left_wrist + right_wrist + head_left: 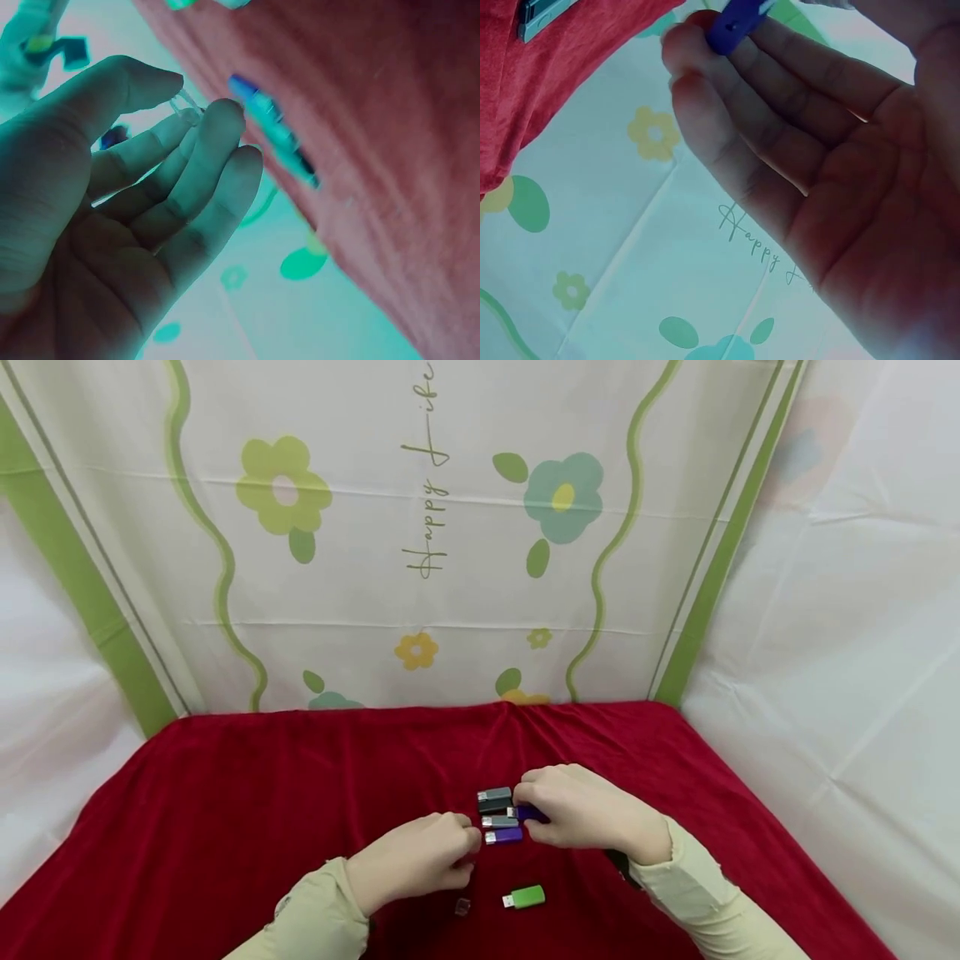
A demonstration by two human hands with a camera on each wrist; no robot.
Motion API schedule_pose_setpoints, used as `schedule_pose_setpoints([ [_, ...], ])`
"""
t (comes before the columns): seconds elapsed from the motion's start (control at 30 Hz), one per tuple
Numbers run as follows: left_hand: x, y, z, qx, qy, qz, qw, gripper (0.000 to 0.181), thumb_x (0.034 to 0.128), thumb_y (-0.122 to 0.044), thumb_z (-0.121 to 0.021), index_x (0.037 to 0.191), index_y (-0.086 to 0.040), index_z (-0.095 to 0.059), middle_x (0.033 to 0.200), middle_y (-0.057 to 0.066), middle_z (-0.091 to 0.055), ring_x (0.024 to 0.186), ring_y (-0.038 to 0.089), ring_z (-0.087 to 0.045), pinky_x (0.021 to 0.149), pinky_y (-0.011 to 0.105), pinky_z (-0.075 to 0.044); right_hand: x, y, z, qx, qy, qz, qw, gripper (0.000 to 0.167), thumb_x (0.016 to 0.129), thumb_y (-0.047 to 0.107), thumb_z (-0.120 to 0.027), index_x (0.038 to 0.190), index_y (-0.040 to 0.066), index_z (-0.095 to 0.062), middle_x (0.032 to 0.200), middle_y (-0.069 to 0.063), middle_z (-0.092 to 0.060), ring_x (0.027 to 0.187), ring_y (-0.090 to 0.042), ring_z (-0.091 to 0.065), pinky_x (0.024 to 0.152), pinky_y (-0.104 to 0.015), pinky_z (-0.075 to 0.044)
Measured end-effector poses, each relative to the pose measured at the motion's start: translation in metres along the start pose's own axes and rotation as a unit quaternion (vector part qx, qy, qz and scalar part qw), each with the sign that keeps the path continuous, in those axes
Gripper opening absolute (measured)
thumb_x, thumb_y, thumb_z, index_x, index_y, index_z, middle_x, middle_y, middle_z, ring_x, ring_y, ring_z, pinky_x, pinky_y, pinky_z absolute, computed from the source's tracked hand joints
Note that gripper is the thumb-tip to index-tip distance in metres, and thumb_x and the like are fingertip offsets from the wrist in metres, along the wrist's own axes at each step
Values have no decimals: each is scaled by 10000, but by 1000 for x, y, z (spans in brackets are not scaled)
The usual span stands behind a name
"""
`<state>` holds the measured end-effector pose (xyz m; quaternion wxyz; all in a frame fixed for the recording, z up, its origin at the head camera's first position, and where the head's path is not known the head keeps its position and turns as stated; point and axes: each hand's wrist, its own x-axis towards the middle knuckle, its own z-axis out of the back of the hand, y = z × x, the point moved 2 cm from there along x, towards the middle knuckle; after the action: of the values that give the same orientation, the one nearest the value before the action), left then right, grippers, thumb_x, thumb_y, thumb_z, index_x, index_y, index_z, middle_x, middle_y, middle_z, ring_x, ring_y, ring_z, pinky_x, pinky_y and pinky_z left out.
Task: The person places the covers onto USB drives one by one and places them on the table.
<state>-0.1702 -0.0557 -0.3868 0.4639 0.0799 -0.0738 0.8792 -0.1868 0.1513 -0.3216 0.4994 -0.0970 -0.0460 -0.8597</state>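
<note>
My right hand (588, 806) pinches a dark blue-purple USB flash drive (532, 814), its metal plug pointing left; in the right wrist view the drive (733, 27) sits at the fingertips. Between thumb and fingertips my left hand (420, 856) holds a small clear plastic cap (186, 109), hidden in the head view. Between the hands lie a grey flash drive (495, 793), a dark one (492, 806), another grey one (501, 822) and a purple one (507, 836), plugs to the left. Nearer the front lies a green flash drive (528, 897).
Another clear cap (462, 907) lies on the red cloth (247, 827), left of the green drive. A white floral curtain (360, 560) hangs behind the table, with white sheets (847, 693) at the sides.
</note>
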Motion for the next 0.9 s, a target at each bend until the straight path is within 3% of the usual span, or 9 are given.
schedule_pose_setpoints([
  [0.13, -4, 0, 25, -311, -477, 50, 9984, 155, 815, -62, -694, 748, -154, -590, 706, -104, -429, 575, 2, -395, 517, 106, -351, -2, -3, 1, -44, -369, 73, 9993, 173, 773, 87, -726, 762, 168, -573, 704, 122, -435, 587, -20, -385, 507, -175, -359],
  [0.2, -7, 1, 36, -415, -939, -12, 9947, 106, 834, -54, -699, 814, -137, -637, 757, -89, -481, 606, 4, -435, 547, 94, -376, -2, -4, 2, -48, -666, 218, 9975, 137, 792, 93, -728, 810, 151, -605, 734, 106, -473, 606, -20, -410, 522, -165, -381],
  [0.33, -12, 3, 49, -370, -2000, -168, 9790, 114, 847, -59, -742, 939, -95, -687, 875, -52, -559, 666, 25, -513, 608, 86, -420, -1, -5, 4, -131, -1343, 642, 9888, 138, 824, 82, -728, 943, 100, -660, 834, 65, -539, 662, -38, -476, 571, -156, -434],
  [0.43, -13, 3, 53, -314, -2477, -201, 9681, 156, 847, -59, -763, 985, -68, -690, 925, -25, -587, 692, 44, -543, 627, 101, -444, 0, -4, 6, -186, -1694, 805, 9821, 172, 836, 64, -724, 999, 78, -671, 887, 48, -551, 696, -56, -504, 585, -169, -458],
  [0.57, -14, 2, 55, -272, -2667, -173, 9632, 185, 842, -45, -769, 1010, -53, -691, 952, 0, -605, 713, 58, -565, 631, 123, -466, 1, 0, 7, -183, -1802, 734, 9807, 184, 848, 68, -723, 1027, 75, -680, 920, 41, -560, 728, -63, -518, 591, -189, -475],
  [0.9, -16, -3, 56, -220, -2671, 47, 9634, 228, 853, -76, -772, 1070, -72, -704, 996, -24, -604, 694, 39, -554, 602, 126, -466, 2, 2, 9, -193, -1859, 767, 9794, 203, 869, 69, -701, 1071, 67, -678, 971, 30, -572, 777, -73, -543, 626, -193, -497],
])
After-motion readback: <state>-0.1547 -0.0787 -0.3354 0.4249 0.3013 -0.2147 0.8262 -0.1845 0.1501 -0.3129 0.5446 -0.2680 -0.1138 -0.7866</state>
